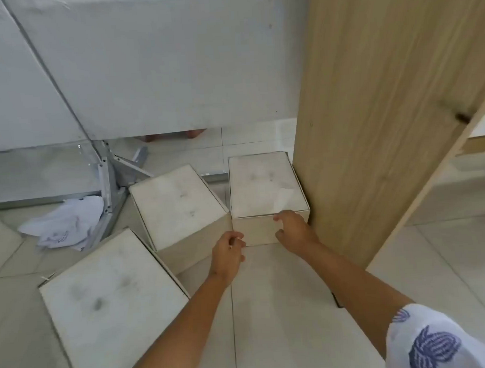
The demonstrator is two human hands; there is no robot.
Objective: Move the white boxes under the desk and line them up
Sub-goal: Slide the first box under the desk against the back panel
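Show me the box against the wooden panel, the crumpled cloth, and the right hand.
box by the panel (265, 187), head view, top face
crumpled cloth (66, 223), head view, middle
right hand (294, 230), head view, back of hand

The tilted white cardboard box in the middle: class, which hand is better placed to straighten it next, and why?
Probably the left hand. It rests at the near corner of the tilted white cardboard box, while the right hand is on the front of the straight white box beside the wooden panel.

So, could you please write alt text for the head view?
Both hands, left hand and right hand, press the near face of a white box beside a wooden desk panel; two more white boxes sit askew to its left.
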